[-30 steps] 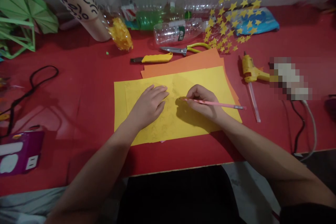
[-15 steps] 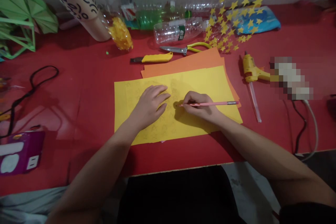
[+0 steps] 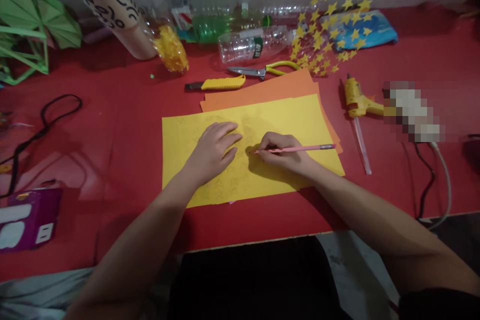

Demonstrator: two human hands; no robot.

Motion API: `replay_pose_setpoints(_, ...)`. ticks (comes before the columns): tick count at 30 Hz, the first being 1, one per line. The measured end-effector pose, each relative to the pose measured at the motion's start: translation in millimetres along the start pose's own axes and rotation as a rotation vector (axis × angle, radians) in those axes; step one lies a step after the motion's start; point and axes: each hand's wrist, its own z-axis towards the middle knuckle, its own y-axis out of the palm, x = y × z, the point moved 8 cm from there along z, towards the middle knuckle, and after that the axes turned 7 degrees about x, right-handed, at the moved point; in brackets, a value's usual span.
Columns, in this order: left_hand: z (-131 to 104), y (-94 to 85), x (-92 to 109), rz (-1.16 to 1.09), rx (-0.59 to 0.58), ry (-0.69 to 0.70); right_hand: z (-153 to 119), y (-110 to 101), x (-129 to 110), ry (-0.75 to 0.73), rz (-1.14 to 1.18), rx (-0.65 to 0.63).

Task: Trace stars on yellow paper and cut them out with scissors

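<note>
A sheet of yellow paper lies in front of me, with rows of faint pencil-drawn shapes, some star-like, on its left and middle parts. Flat on the sheet rests my left hand, fingers spread and holding nothing. My right hand grips a pink pencil, whose tip is at the paper just right of my left fingers. Sheets of orange paper stick out from under the yellow one at the back and right side.
Behind the paper lie a yellow utility knife, yellow-handled scissors and clear plastic bottles. Yellow paper stars cluster at the back right. A glue gun lies right; a purple box sits left on the red table.
The whole view has shifted very slightly to the left. Both hands keep their poses, and the pencil tip stays near the same spot on the paper.
</note>
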Motion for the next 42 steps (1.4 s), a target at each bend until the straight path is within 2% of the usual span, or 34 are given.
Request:
replay_pose_setpoints(6, 0.0, -0.1, 0.3, 0.001, -0.001, -0.005, -0.5, -4.2, -0.7, 0.033, -0.033, 0.071)
replay_pose_setpoints(19, 0.7, -0.5, 0.2, -0.005, -0.006, -0.012, 1.4, -8.2, -2.1, 0.048, -0.028, 0.123)
replay_pose_setpoints(34, 0.0, 0.4, 0.2, -0.004, -0.010, -0.005, 2.3, -8.1, -4.4, -0.026, -0.046, 0.119)
replay_pose_setpoints(42, -0.3, 0.7, 0.0, 0.002, 0.004, 0.007, 2.2, -7.2, 2.3, -0.008, -0.074, 0.109)
